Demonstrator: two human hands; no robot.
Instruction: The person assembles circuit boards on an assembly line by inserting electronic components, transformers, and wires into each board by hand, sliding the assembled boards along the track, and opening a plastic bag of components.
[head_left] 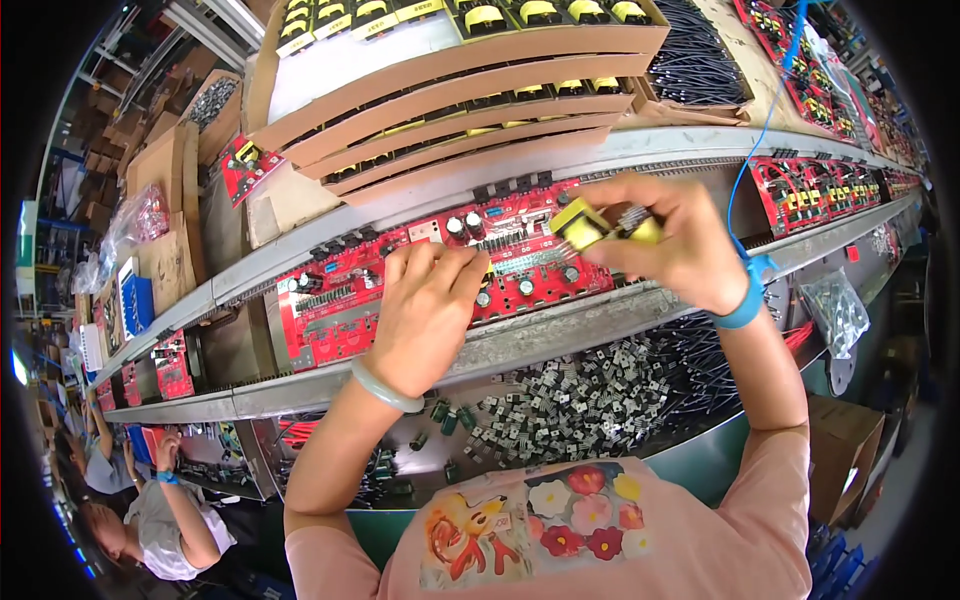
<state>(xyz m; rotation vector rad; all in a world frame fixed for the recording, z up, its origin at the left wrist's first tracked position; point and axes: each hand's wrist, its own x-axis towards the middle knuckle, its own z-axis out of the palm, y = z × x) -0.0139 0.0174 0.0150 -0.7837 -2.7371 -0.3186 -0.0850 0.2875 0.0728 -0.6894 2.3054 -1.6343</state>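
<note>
My right hand [675,240], a blue strap on its wrist, is closed around two yellow-and-black transformers [580,226] held above the red circuit boards. Metal pins stick out of them. My left hand [425,305], with a pale bangle at the wrist, rests on the red circuit board [335,335], fingers bent and close together. A sliver of a yellow part [489,270] shows beside its fingertips; it looks like a transformer, mostly covered by the fingers. Capacitors [465,226] and black parts stand on the neighbouring board just beyond.
Stacked cardboard trays [460,70] of transformers stand beyond the metal rail [220,290]. Loose small components [570,400] and black wires [700,360] fill the near bench. More red boards [815,190] sit along the line at right. Another person [170,525] works at lower left.
</note>
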